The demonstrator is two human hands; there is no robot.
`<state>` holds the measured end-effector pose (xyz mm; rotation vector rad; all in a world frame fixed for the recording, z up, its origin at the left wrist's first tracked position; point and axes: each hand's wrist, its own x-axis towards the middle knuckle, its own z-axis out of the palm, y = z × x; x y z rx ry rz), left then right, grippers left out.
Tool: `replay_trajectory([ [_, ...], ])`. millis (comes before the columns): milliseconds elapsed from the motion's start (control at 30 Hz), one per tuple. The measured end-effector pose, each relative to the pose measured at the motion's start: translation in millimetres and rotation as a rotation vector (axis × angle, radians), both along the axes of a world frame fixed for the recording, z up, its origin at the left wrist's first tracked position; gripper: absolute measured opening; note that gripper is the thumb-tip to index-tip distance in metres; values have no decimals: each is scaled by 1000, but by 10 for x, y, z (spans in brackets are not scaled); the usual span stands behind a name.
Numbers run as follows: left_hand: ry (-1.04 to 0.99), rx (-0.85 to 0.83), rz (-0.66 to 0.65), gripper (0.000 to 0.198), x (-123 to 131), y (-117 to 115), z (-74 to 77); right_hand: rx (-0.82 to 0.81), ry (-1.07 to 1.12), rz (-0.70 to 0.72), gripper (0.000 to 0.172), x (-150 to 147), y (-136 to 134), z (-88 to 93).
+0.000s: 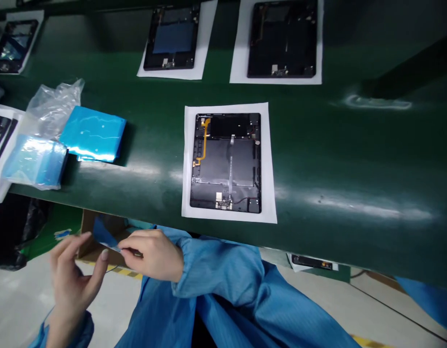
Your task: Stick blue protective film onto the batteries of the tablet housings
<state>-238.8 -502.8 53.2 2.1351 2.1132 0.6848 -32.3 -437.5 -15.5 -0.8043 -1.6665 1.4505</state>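
My right hand pinches the corner of a thin blue film sheet in front of my body, below the table's edge. To its left, my left hand has its thumb and fingers apart, with a gap between it and the film. An opened tablet housing lies face up on a white sheet on the table. Inside it show an orange flex cable, a pale ribbon strip and a small circuit board.
At the left of the green table are a stack of shiny blue sheets and a clear plastic bag of them. More tablet housings lie along the back. Beneath the table edge stands a cardboard box.
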Motion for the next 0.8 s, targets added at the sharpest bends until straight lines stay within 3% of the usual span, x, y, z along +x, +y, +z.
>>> replay_trajectory([
  [67,96,-30,-133,72,-22,199,143,149,-58,-65,32,164,57,79],
  [200,12,-141,-457,55,44,564,439,425,-192,-213,34,569,185,249],
  [300,-16,-151,-527,41,260,773,582,490,-260,-313,29,870,270,391],
  [400,41,-116,-601,27,580,1060,634,446,-247,-362,23,1151,375,557],
  [500,30,-77,-759,16,889,1517,565,310,-299,-361,19,1468,556,711],
  [567,-29,-30,-818,27,1036,1867,446,176,-384,-415,14,1720,734,747],
  [600,-46,5,-804,42,1088,2030,371,88,-414,-460,9,1855,837,734],
  [667,-63,48,-808,47,1155,2291,202,-137,-413,-565,9,2118,1060,651],
  [800,43,-125,-1151,19,1210,2470,-129,-523,-286,-676,32,2453,1436,409],
])
